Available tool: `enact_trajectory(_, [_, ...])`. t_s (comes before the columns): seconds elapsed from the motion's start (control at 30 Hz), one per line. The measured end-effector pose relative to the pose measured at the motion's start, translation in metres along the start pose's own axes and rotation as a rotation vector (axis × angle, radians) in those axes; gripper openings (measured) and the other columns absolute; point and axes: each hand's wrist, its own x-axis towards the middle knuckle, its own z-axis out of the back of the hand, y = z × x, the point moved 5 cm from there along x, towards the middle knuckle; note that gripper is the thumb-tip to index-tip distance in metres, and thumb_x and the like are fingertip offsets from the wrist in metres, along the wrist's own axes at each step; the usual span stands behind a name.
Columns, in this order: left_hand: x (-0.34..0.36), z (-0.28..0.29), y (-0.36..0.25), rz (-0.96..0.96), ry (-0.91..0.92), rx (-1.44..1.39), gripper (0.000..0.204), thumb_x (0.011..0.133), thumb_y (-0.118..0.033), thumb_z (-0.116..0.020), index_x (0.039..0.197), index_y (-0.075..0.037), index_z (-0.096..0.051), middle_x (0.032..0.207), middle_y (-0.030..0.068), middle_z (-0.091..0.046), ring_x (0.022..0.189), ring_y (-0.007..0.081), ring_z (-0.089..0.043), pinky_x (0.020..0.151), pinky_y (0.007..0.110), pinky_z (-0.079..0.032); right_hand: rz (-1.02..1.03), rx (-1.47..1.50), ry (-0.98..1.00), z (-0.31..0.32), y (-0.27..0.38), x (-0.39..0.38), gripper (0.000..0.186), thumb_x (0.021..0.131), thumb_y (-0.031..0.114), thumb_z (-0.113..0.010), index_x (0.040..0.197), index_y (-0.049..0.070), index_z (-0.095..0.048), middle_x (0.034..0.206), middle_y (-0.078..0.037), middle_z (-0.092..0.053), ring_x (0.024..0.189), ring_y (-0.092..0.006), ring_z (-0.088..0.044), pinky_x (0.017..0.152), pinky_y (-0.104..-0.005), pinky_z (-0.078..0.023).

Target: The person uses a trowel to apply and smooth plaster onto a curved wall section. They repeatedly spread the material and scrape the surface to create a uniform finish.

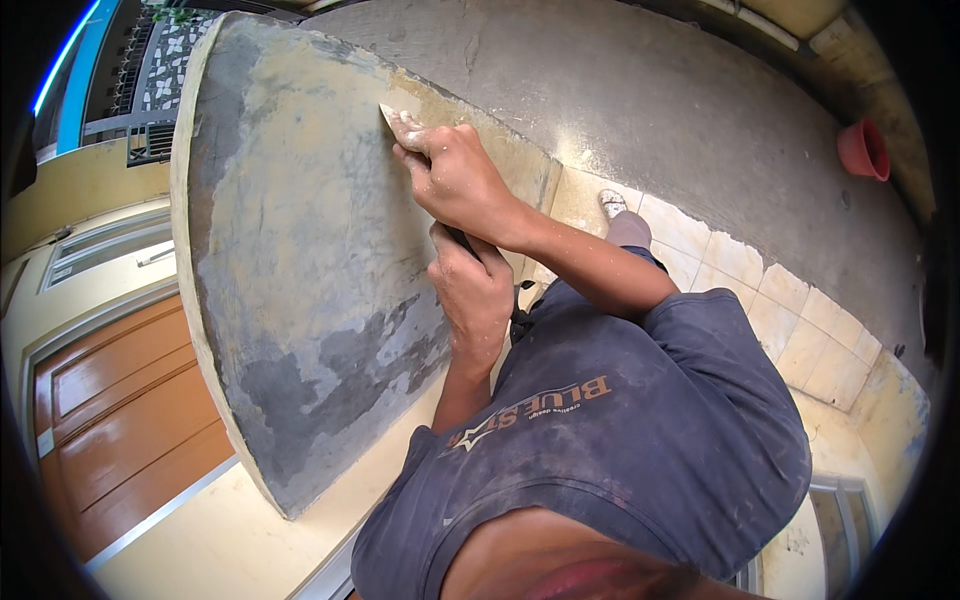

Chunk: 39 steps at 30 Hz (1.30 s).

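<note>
In front of me stands a wall slab [320, 200] with a curved edge, its grey surface patched with yellowish and pale filler. My right hand [455, 180], fingers smeared white, is closed on a putty knife [386, 114]; only its thin pale blade tip shows, against the slab near the upper edge. Just below the right wrist, my left hand [475, 295] is closed around a dark handle [459, 238]. What that handle belongs to is hidden behind my hands. The lower part of the slab has bare dark grey patches.
A brown panelled door [125, 420] is at the left, beyond the slab. Pale floor tiles [700, 250] with a ragged edge meet a grey concrete floor [640, 100]. A red bucket [863, 150] stands at the far right. My foot [613, 204] rests on the tiles.
</note>
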Motion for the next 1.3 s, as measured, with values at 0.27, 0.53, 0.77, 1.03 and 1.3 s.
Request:
enact_trajectory(0.27, [0.004, -0.002, -0.006, -0.171, -0.018, 0.003, 0.031, 0.103, -0.014, -0.057, 0.115, 0.014, -0.051, 0.086, 0.0371, -0.067, 0.086, 0.0590, -0.066, 0.074, 0.059, -0.050, -0.075, -0.006, 0.058, -0.004, -0.006, 0.006, 0.036, 0.096, 0.001, -0.061, 0.130, -0.005, -0.070, 0.109, -0.032, -0.072, 0.095, -0.0385, -0.078, 0.082, -0.0405, -0.059])
enact_trajectory(0.53, [0.005, 0.003, -0.013, -0.113, -0.002, -0.005, 0.032, 0.105, -0.014, -0.054, 0.119, 0.014, -0.054, 0.093, 0.0367, -0.069, 0.093, 0.0575, -0.068, 0.077, 0.057, -0.052, 0.039, 0.065, -0.114, 0.005, -0.001, 0.009, 0.025, 0.094, 0.000, -0.060, 0.112, -0.009, -0.074, 0.076, -0.033, -0.063, 0.049, -0.0311, -0.052, 0.058, -0.0426, -0.050])
enact_trajectory(0.77, [0.008, 0.001, -0.018, -0.125, 0.034, -0.005, 0.031, 0.103, -0.012, -0.055, 0.117, 0.015, -0.052, 0.090, 0.0376, -0.069, 0.092, 0.0578, -0.067, 0.077, 0.058, -0.052, 0.081, 0.033, -0.133, 0.008, 0.007, 0.013, 0.023, 0.094, -0.001, -0.060, 0.110, -0.009, -0.074, 0.078, -0.034, -0.061, 0.051, -0.0332, -0.055, 0.059, -0.0426, -0.050])
enact_trajectory(1.03, [0.009, 0.006, -0.022, -0.161, 0.040, -0.051, 0.030, 0.103, -0.012, -0.054, 0.116, 0.016, -0.052, 0.091, 0.0384, -0.068, 0.091, 0.0584, -0.067, 0.077, 0.058, -0.052, 0.105, 0.064, -0.188, 0.009, 0.014, 0.015, 0.008, 0.087, -0.005, -0.059, 0.085, -0.011, -0.064, 0.083, -0.032, -0.065, 0.068, -0.0489, -0.063, 0.069, -0.0487, -0.053])
enact_trajectory(1.3, [0.012, 0.011, -0.024, -0.133, 0.009, 0.086, 0.028, 0.104, -0.014, -0.055, 0.111, 0.013, -0.056, 0.087, 0.0373, -0.068, 0.089, 0.0583, -0.066, 0.075, 0.060, -0.050, 0.089, 0.013, -0.122, 0.008, 0.009, 0.016, 0.022, 0.096, 0.003, -0.063, 0.111, -0.009, -0.075, 0.080, -0.034, -0.066, 0.054, -0.0359, -0.063, 0.061, -0.0423, -0.053])
